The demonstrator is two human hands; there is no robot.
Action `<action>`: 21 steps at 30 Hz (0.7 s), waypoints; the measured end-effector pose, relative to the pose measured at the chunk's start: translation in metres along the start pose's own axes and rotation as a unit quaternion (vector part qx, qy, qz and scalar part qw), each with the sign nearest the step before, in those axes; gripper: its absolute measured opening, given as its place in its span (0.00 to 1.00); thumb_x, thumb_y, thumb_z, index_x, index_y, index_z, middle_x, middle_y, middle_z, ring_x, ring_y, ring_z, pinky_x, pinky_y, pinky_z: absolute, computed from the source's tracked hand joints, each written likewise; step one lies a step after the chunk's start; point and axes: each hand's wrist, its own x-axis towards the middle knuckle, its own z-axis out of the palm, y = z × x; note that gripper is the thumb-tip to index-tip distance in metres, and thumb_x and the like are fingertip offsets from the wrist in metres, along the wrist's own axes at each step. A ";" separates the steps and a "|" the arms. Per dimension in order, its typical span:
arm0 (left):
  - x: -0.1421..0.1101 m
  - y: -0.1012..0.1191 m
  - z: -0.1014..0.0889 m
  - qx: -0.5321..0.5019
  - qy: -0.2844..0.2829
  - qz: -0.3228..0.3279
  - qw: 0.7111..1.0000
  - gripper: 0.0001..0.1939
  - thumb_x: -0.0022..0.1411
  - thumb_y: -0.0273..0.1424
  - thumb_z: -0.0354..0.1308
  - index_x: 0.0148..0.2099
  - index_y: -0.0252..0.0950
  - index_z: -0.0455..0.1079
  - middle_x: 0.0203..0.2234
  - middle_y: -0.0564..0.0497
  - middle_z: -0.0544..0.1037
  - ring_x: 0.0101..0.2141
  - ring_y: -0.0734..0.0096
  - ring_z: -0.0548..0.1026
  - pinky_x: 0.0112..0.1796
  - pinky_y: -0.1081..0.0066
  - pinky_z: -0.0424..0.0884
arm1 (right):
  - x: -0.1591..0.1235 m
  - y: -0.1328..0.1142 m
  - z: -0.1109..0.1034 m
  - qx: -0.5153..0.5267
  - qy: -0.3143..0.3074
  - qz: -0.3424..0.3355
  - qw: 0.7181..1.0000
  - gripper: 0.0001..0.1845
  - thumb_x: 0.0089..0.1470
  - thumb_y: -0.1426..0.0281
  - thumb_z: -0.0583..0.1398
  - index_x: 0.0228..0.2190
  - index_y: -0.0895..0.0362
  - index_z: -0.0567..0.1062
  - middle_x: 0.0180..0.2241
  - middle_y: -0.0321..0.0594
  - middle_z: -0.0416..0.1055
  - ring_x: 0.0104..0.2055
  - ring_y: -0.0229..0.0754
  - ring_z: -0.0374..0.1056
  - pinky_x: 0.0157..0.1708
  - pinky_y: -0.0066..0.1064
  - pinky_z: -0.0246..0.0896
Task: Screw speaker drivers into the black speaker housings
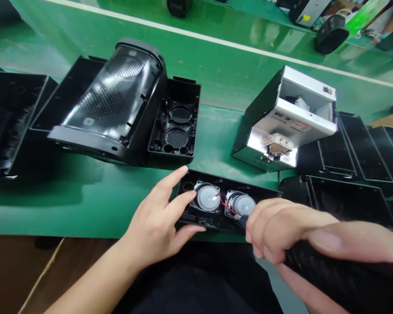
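A black speaker housing (212,224) lies near the table's front edge, its inside facing up. Two round speaker drivers sit in it, a left driver (208,197) and a right driver (244,204), with thin red wires between them. My left hand (160,218) grips the housing's left end, thumb on the near side and fingers over the far wall and by the left driver. In my right hand (288,226) is a black electric screwdriver (340,274), its fingers wrapped round the body. The screwdriver's front end points down by the right driver; its tip is hidden.
A silver and black screw feeder (291,113) stands beyond the housing. To the left are a glossy speaker shell (118,96) and an open housing with two round grilles (196,117). More black housings (347,148) line the right side, others (16,109) the far left.
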 end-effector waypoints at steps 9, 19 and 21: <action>0.003 -0.003 -0.004 -0.012 -0.002 -0.002 1.000 0.28 0.66 0.41 0.70 0.60 0.32 0.69 0.70 0.26 0.61 0.68 0.37 0.68 0.61 0.44 0.78 | 0.001 0.008 0.013 0.030 -0.013 -0.057 0.998 0.13 0.71 0.69 0.58 0.45 0.44 0.83 0.28 0.38 0.79 0.29 0.47 0.73 0.36 0.44 0.67; 0.007 -0.013 -0.005 -0.048 -0.020 -0.001 0.999 0.33 0.63 0.44 0.72 0.64 0.37 0.66 0.69 0.29 0.60 0.69 0.35 0.66 0.62 0.41 0.76 | -0.001 0.013 0.024 -0.038 -0.002 -0.075 0.996 0.13 0.70 0.68 0.57 0.39 0.48 0.82 0.25 0.37 0.76 0.26 0.47 0.72 0.32 0.43 0.67; 0.008 -0.013 -0.005 -0.047 -0.023 -0.003 0.999 0.33 0.63 0.43 0.72 0.64 0.37 0.66 0.69 0.29 0.60 0.68 0.36 0.66 0.62 0.41 0.76 | -0.005 0.019 0.031 -0.036 0.025 -0.120 0.992 0.12 0.68 0.69 0.59 0.46 0.42 0.80 0.27 0.34 0.77 0.24 0.46 0.70 0.30 0.42 0.67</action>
